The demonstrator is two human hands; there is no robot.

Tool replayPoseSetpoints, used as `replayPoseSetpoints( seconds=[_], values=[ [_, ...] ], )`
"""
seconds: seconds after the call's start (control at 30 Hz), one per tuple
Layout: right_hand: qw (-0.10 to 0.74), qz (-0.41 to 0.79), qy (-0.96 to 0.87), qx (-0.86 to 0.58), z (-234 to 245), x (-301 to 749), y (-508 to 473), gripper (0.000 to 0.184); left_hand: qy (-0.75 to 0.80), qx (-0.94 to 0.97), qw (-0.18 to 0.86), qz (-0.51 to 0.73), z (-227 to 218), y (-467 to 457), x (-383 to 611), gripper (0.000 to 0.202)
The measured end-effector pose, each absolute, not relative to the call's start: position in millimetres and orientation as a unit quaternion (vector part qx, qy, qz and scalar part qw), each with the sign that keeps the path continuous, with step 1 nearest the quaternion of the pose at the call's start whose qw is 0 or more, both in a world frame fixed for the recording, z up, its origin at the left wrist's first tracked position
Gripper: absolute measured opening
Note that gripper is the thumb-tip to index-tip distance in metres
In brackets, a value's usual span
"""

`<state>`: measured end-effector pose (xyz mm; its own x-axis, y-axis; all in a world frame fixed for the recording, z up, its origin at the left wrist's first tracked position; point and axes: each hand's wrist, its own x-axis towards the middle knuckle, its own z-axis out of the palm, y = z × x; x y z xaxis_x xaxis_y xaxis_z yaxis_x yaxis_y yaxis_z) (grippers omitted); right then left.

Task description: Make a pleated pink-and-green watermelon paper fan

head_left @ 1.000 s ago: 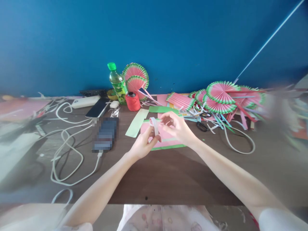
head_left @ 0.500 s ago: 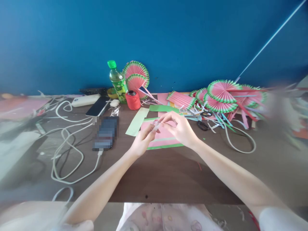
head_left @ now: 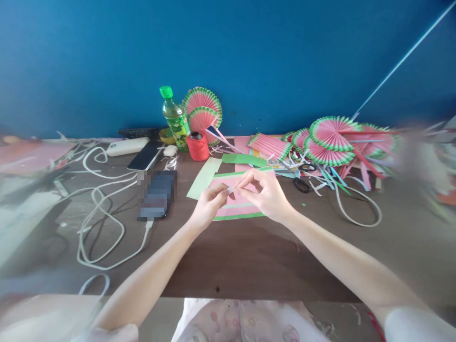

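Between my two hands, a small whitish strip (head_left: 230,190) is held above a pink paper sheet with green edges (head_left: 245,214). My left hand (head_left: 207,205) pinches the strip's left end between thumb and fingers. From the other side, my right hand (head_left: 267,194) brings its thumb and index fingertips together at the right end. Fingers hide most of the strip, so its exact kind is hard to tell. A pale green paper piece (head_left: 204,178) lies left of the sheet, and a darker green strip (head_left: 244,159) lies just behind it.
Pleated pink-and-green paper fans (head_left: 333,135) are piled at back right beside scissors (head_left: 302,185) and paper scraps. At back left stand a green-capped bottle (head_left: 176,124) and a red-wrapped container (head_left: 198,148). A phone (head_left: 157,194) with a white cable (head_left: 123,232) lies left.
My fingertips have come closer around the whitish strip, and less of it shows. My left hand has turned slightly. The pink sheet remains beneath.
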<state>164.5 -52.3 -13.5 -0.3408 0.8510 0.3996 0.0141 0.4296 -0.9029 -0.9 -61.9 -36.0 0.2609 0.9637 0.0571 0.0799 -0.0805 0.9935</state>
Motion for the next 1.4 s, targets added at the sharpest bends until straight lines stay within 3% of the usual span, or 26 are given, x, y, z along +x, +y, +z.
replayPoseSetpoints(
  seconds=[0.2, 0.4, 0.53, 0.73, 0.93, 1.13, 1.27, 1.4],
  values=[
    [0.487, 0.54, -0.614, -0.307, -15.6, 161.7, -50.8, 0.027, 0.434, 0.565, 0.539, 0.449, -37.1, -61.9, 0.8, 0.023],
    [0.499, 0.599, -0.567, -0.266, -23.6, 157.8, -49.8, 0.027, 0.401, 0.523, 0.59, 0.466, -37.2, -62.9, 5.2, 0.019],
    [0.516, 0.523, -0.615, -0.286, -21.1, 157.5, -51.8, 0.02, 0.426, 0.541, 0.558, 0.463, -34.2, -63.8, 6.9, 0.021],
    [0.493, 0.36, -0.707, -0.357, -16.2, 155.9, -62.8, 0.01, 0.547, 0.62, 0.374, 0.42, -24.7, -68.1, 7.3, 0.022],
    [0.471, 0.346, -0.728, -0.359, -27.7, 153.3, -66.9, 0.009, 0.521, 0.579, 0.43, 0.457, -32.4, -63.3, 6.2, 0.023],
    [0.487, 0.413, -0.673, -0.374, -20.3, 155.1, -64.1, 0.019, 0.497, 0.553, 0.441, 0.502, -33.2, -54.2, -6.3, 0.025],
    [0.5, 0.518, -0.611, -0.329, -11.8, 157.4, -58.0, 0.018, 0.568, 0.601, 0.338, 0.449, -26.3, -50.8, -15.3, 0.024],
    [0.48, 0.566, -0.575, -0.344, -16.6, 161.4, -50.0, 0.018, 0.669, 0.668, 0.13, 0.299, -26.7, -44.4, -29.0, 0.03]
  ],
)
